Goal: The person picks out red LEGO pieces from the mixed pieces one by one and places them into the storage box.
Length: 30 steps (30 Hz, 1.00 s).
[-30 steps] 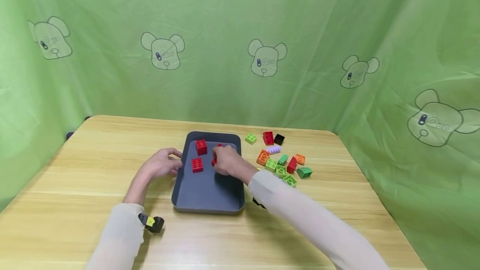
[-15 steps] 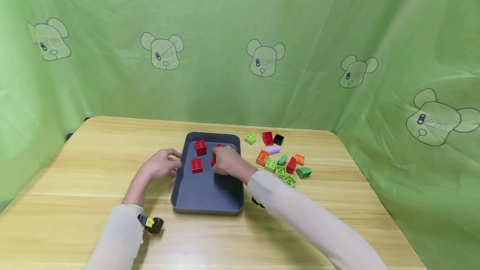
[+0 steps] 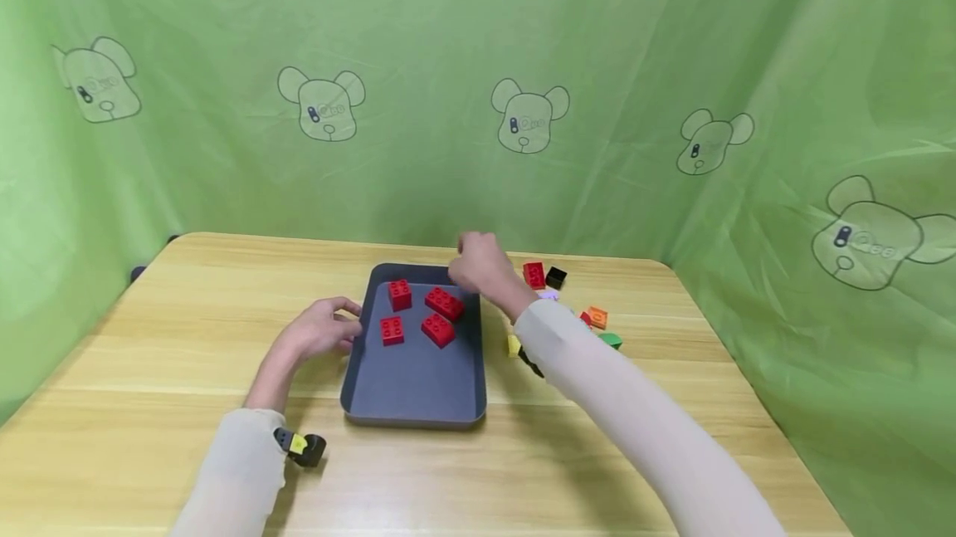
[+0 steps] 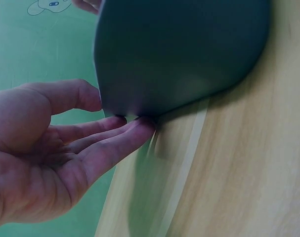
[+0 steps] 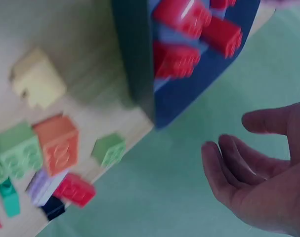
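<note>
My left hand [image 3: 321, 327] is at the left wall of a dark grey tray [image 3: 411, 400]. In the left wrist view its thumb tip meets the tray's rim, and its fairly straight fingers [image 4: 107, 150] touch the wall's lower edge. Inside the tray sit several red building bricks: two small ones [image 3: 400, 295] toward the left, a longer one [image 3: 444, 303] at the right and another red brick [image 3: 438, 329] just below that. My right hand [image 3: 485, 270] is raised over the tray's far right corner. The right wrist view shows its fingers loosely bent, holding nothing.
Right of the tray lie loose bricks, among them a red one [image 3: 534, 275], a black one [image 3: 556, 277], an orange one [image 3: 597, 317] and a yellow one [image 3: 514, 345]. My right forearm covers part of this pile. A green curtain [image 3: 418, 172] hangs behind the table.
My right hand has let go of a red brick in the tray and lifted away toward the far right. Two red bricks it covered now show. The left hand stays put.
</note>
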Available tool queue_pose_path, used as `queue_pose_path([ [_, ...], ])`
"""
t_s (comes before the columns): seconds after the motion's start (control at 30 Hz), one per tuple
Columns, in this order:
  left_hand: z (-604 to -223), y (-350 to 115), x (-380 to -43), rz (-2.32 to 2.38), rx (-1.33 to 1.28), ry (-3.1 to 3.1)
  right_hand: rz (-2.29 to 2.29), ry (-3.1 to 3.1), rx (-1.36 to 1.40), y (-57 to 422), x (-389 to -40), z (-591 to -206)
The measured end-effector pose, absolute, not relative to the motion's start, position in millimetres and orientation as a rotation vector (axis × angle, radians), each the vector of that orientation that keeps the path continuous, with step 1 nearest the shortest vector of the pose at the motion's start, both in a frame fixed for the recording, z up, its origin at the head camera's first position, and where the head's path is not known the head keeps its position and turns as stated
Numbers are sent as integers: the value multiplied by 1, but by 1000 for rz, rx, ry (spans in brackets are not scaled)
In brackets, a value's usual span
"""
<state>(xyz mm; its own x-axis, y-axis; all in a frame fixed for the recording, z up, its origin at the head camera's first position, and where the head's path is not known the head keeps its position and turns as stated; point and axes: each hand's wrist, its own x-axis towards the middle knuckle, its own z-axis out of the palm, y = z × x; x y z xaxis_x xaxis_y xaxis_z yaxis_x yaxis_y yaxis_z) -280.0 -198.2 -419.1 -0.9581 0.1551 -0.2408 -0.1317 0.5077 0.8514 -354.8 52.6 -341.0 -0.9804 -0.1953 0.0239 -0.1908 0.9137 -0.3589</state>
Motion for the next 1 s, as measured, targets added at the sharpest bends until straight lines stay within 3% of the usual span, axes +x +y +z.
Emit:
queue_pose_path([
  [0.27,-417,-198,-279,1425,23,2466,-771,3101,-45,96,-386,-349],
  [0.5,-419,-199,-280,1429,26,2466,-839,3031,154,129,-391,-373],
  [1.0,-419,-200,-282,1432,22,2469,-634,2972,142,148,-388,-399],
])
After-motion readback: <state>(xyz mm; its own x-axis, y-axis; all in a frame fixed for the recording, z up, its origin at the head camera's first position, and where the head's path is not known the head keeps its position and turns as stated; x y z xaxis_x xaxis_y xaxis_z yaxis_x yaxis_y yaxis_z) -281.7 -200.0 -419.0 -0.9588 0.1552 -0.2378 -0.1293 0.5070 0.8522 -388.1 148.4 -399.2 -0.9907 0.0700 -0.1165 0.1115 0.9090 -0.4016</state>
